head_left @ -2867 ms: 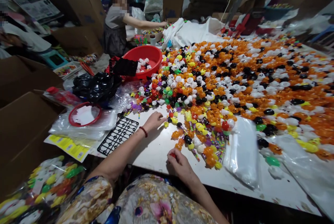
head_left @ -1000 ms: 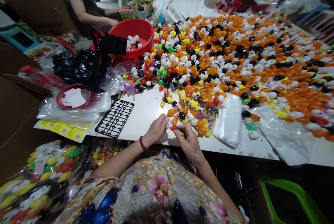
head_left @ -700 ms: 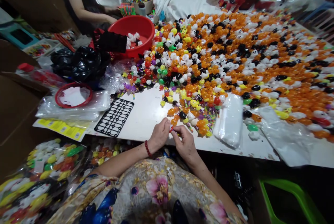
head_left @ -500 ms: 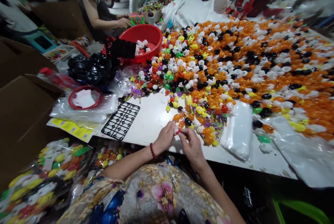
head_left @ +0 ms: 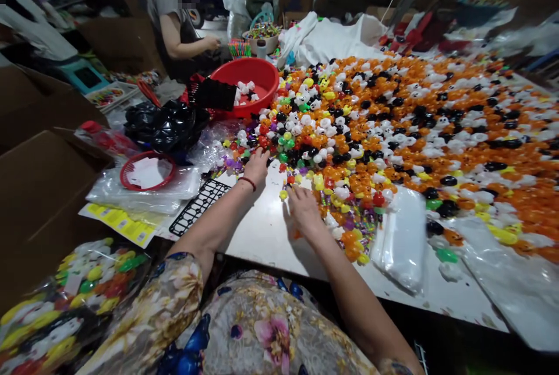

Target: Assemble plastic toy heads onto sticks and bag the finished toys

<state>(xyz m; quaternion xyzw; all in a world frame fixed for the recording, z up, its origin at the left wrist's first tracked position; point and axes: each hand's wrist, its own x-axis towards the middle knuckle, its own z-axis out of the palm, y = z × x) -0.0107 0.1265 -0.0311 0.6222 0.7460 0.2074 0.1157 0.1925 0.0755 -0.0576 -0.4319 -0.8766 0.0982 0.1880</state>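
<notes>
My left hand (head_left: 257, 166), with a dark red bead bracelet (head_left: 248, 183) at its wrist, reaches to the near edge of a large heap of small plastic toys (head_left: 393, 113). Its fingers are stretched out beside red and purple pieces; no held piece shows. Palm down and fingers apart, my right hand (head_left: 304, 210) lies at the left side of a smaller cluster of toys (head_left: 345, 206) on the white table (head_left: 262, 229). Orange pumpkin shapes, white, yellow and black pieces make up both groups. What the right fingertips touch is partly hidden.
A red basin (head_left: 266, 81) with white pieces stands beyond my left hand. Left of me are a small red basket (head_left: 152, 187), a black plastic grid (head_left: 196, 206) and a cardboard box (head_left: 48, 206). Plastic bags (head_left: 402, 241) lie at right. A person (head_left: 179, 31) sits behind the basin.
My hands were together at the table's front, fingers on a small red and white piece. Now they are apart: the left has moved forward and left, the right slightly forward. The view has shifted slightly.
</notes>
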